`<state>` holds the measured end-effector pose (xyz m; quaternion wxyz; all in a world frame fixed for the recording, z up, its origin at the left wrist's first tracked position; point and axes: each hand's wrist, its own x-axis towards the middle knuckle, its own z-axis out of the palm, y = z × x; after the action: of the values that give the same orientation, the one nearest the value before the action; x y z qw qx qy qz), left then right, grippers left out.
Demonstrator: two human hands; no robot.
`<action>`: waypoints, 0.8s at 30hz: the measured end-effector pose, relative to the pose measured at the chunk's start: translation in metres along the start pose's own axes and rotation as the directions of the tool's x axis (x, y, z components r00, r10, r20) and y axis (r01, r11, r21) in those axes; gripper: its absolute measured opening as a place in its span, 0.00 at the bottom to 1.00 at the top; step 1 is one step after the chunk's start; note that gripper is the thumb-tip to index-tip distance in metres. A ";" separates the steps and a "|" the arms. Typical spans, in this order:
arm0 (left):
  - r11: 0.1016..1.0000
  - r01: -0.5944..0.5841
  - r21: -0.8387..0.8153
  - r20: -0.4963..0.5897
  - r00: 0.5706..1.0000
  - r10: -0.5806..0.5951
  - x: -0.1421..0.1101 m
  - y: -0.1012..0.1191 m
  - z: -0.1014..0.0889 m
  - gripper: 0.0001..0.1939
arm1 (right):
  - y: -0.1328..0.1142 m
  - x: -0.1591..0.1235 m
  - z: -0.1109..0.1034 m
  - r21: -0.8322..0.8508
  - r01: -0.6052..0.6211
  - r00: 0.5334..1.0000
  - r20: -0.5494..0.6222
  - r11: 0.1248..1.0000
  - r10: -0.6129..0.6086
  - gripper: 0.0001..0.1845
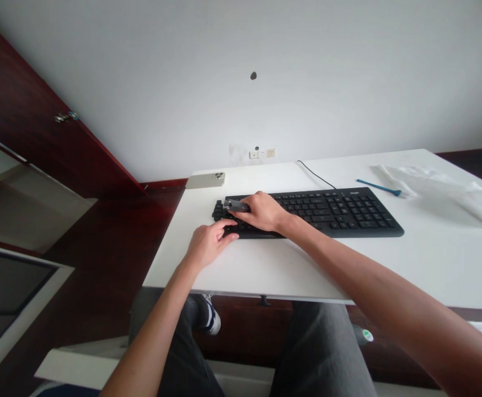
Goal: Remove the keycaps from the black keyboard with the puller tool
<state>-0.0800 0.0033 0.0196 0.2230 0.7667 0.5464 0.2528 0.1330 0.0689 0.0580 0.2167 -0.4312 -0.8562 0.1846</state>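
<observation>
- Nearest, the two legs sit under the front edge of the white table, so the forearms reach over it and can rest there for a steadier touch.
- The left hand is at the keyboard's front left corner, thumb and forefinger apart; whether they press on it I cannot tell. Bracing that corner should stop the board from sliding.
- The right hand is clamped around a small grey tool above the left end of the keys. Its tip is too small to read; a straight, gentle pull would likely be kinder than twisting.
- The black keyboard lies flat on the table, long side towards the person.
- Loose black keys lie just beside its left end; keeping them grouped in order would help.
- Farther back, the cable trails over the table. A blue brush lies near a clear plastic bag, right of the keyboard, and a phone lies at the far left, well placed out of the way.
</observation>
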 end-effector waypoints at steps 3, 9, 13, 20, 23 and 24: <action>0.998 0.015 -0.059 0.004 1.000 -0.015 0.000 -0.001 0.001 0.17 | -0.001 0.000 0.000 -0.009 0.026 0.999 0.019 1.000 -0.026 0.23; 0.996 0.032 -0.078 -0.004 0.999 -0.032 0.003 -0.004 0.003 0.15 | -0.003 0.000 0.004 -0.004 0.078 0.995 0.066 0.997 -0.078 0.24; 0.998 0.020 -0.059 -0.033 0.999 -0.022 0.006 -0.007 0.005 0.15 | -0.003 0.000 0.004 -0.009 0.105 0.993 0.051 0.994 -0.105 0.19; 0.998 -0.037 0.045 -0.039 0.998 0.039 0.004 -0.003 0.005 0.12 | -0.005 0.000 0.004 0.039 0.053 0.997 0.056 0.998 -0.056 0.13; 0.991 -0.034 0.132 -0.040 0.998 0.039 0.004 0.000 0.004 0.11 | -0.010 -0.001 0.005 0.095 0.027 0.999 0.043 0.995 -0.031 0.13; 0.987 -0.034 0.155 -0.038 0.998 0.040 0.004 0.001 0.004 0.11 | -0.012 -0.001 0.005 0.103 0.004 0.999 0.044 0.995 -0.008 0.14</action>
<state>-0.0762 0.0067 0.0176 0.1471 0.7863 0.5543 0.2297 0.1231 0.0609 0.0597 0.2200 -0.4127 -0.8514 0.2374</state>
